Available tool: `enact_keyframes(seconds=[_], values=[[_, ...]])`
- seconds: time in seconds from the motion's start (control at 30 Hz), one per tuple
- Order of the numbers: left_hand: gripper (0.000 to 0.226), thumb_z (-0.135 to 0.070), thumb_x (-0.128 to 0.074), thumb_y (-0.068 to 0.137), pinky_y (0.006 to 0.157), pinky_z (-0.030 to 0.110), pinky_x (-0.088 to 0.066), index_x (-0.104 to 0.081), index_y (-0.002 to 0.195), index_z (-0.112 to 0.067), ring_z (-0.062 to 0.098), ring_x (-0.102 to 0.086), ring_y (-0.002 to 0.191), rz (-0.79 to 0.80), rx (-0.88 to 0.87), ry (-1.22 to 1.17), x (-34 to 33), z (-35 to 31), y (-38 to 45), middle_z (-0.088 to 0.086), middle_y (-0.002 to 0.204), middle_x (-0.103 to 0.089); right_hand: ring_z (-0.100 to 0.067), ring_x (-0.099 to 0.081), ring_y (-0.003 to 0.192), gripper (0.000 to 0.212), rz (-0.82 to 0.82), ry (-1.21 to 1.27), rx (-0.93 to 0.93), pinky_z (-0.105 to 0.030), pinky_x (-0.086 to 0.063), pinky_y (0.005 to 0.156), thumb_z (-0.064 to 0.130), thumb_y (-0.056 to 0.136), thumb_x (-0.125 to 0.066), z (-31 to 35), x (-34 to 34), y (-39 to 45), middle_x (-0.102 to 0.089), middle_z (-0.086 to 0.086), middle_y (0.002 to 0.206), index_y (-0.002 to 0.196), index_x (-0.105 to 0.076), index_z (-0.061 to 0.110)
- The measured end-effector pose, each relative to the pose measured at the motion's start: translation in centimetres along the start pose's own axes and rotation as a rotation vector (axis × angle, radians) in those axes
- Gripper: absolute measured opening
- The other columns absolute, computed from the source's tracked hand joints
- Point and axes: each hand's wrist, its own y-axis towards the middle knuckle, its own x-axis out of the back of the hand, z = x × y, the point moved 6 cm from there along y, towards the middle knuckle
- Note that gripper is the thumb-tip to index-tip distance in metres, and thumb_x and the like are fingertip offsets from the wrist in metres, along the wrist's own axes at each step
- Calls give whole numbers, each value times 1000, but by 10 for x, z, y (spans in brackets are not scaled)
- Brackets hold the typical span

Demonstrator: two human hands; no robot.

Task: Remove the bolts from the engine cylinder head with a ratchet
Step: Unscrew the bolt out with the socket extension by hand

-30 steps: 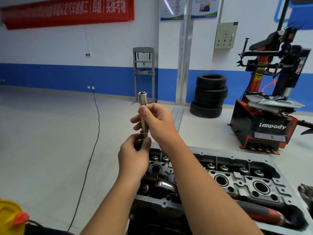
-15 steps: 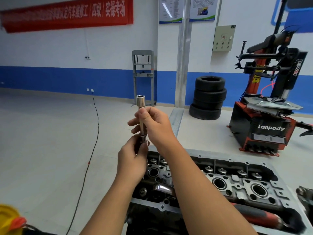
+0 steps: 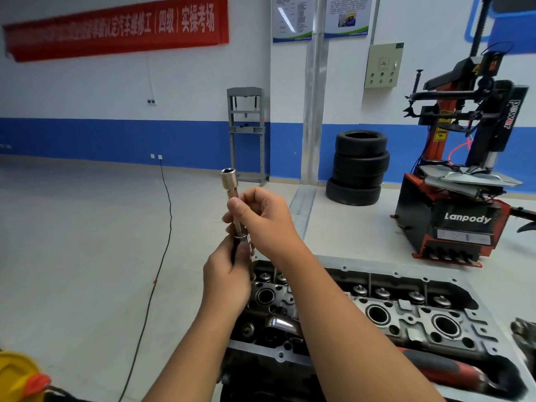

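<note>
I hold a chrome socket on an extension bar (image 3: 230, 183) upright in front of me, its open end pointing up. My right hand (image 3: 261, 219) pinches the bar's shaft near the middle. My left hand (image 3: 227, 275) grips the dark lower end just under it. Below both hands lies the engine cylinder head (image 3: 406, 311), grey metal with round bores and valve tops. A ratchet with a chrome head (image 3: 282, 324) and a red and black handle (image 3: 441, 369) lies across the head's near side, partly hidden by my right forearm.
A red and black tyre changer (image 3: 464, 181) stands at the right. Stacked tyres (image 3: 359, 166) sit by a metal column. A black cable (image 3: 162, 227) runs over the floor at the left. A grey press frame (image 3: 246, 132) stands against the wall. Something yellow (image 3: 17, 375) shows at bottom left.
Both hands and the socket bar sit slightly lower and further left in view; the grip is the same. The view has tilted up a little.
</note>
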Motion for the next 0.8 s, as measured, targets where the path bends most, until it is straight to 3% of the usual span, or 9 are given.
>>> enact_keyframes(seconds=[0.1,0.23,0.33,0.43,0.5,0.63,0.73,0.8], values=[[32,-20,-63,103,81,42,-61,-71,95,-50,12,-74,84,-42,36,-81,6,1,1,-13,91,-77,-21,-71,71,21,-5,-26,-22,-28,-60,67,21,107,-57,1,1,0,-77,-11,89,102,-67,3],[16,-30,-84,86,84,42,-62,-70,91,-35,1,-73,81,-101,40,-47,11,4,3,-18,88,-76,-25,-74,73,15,7,-6,-15,-37,-65,73,22,98,-72,1,0,-2,-78,-9,87,101,-67,9],[7,-34,-71,98,84,43,-62,-71,101,-40,4,-73,84,-28,21,-60,5,1,1,-17,91,-77,-26,-74,75,9,5,-5,2,-36,-64,72,20,99,-69,1,0,-2,-78,-11,89,99,-65,11],[31,-23,-54,107,80,35,-57,-69,112,-50,4,-73,90,29,17,-111,-1,-1,0,-17,98,-77,-21,-72,73,13,-15,-46,-12,-30,-61,69,23,106,-57,1,2,0,-78,-9,92,102,-65,14],[33,-17,-60,105,81,33,-58,-71,104,-48,1,-73,89,-10,31,-118,2,0,2,-20,96,-77,-20,-70,71,16,-19,-37,-19,-31,-60,69,24,107,-55,1,3,1,-77,-11,92,103,-66,12],[20,-24,-81,90,82,34,-61,-68,95,-39,-1,-72,85,-55,22,-70,5,3,3,-23,90,-75,-19,-71,68,10,-34,6,6,-30,-61,68,20,97,-72,1,4,0,-78,-10,86,100,-65,14],[16,-31,-73,97,78,27,-57,-70,105,-45,0,-71,90,-14,-18,-70,2,-2,1,-24,94,-75,-19,-72,69,10,-42,0,12,-35,-62,71,19,97,-72,-1,5,1,-78,-9,86,96,-63,16],[26,-27,-61,105,77,26,-52,-69,113,-50,5,-71,95,38,-36,-79,-3,-5,-1,-21,99,-75,-18,-72,73,7,-32,-10,2,-34,-61,73,22,101,-67,-1,5,2,-79,-7,89,97,-65,17]])
